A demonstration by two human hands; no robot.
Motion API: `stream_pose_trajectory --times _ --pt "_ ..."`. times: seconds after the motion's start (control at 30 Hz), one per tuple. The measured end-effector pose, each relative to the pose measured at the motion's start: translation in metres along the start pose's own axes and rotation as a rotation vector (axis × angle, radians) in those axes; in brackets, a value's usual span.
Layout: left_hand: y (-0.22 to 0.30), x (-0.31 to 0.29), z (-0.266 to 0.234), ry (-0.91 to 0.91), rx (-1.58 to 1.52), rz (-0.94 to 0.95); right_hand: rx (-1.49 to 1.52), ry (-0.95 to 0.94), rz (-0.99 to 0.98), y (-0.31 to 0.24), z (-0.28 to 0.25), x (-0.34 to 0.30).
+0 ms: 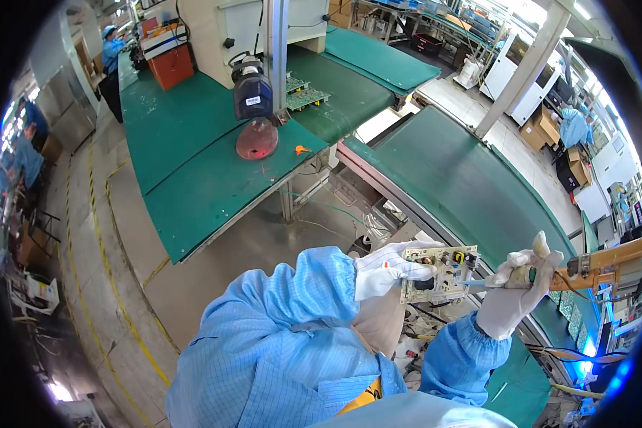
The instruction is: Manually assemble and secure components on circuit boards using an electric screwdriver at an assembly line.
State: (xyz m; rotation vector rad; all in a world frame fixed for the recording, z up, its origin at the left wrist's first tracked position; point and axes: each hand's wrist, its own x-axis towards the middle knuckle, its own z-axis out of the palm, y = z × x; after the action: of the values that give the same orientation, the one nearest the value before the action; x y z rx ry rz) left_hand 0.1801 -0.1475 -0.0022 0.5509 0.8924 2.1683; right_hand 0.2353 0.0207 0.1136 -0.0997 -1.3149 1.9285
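Note:
My left hand, in a white glove, grips the left edge of a circuit board. The board is pale, with black, yellow and silvery components on its upper face. From the right comes my gloved right hand, its fingers closed round a small tool with a thin pale-blue tip. That tip lies at the board's right edge; I cannot tell whether it touches. The fingers cover most of the tool's body, so its exact kind is unclear.
A green conveyor belt runs ahead of me. On the green table at left stand a dark scanner-like device, a reddish round dish and a red box. A brown bar juts in at right. Other people work farther off.

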Motion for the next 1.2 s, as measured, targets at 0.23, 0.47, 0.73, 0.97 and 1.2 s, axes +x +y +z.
stream_pose_trajectory --times 0.23,0.47,0.73,0.97,1.2 --pt "-0.01 -0.002 0.013 0.09 0.02 -0.081 -0.027 -0.009 -0.089 -0.005 0.003 -0.001" --pt "-0.009 -0.002 0.019 0.121 -0.087 -0.085 0.017 -0.036 -0.126 0.011 -0.004 0.008" --pt "-0.008 -0.004 0.024 0.051 0.133 -0.133 0.113 -0.214 -0.151 0.017 -0.015 0.013" --pt "-0.005 -0.01 0.038 0.064 0.135 -0.152 -0.101 -0.167 -0.258 0.019 -0.022 0.008" --pt "0.002 -0.012 0.038 0.062 0.127 -0.181 -0.062 -0.083 -0.216 0.015 -0.007 0.005"
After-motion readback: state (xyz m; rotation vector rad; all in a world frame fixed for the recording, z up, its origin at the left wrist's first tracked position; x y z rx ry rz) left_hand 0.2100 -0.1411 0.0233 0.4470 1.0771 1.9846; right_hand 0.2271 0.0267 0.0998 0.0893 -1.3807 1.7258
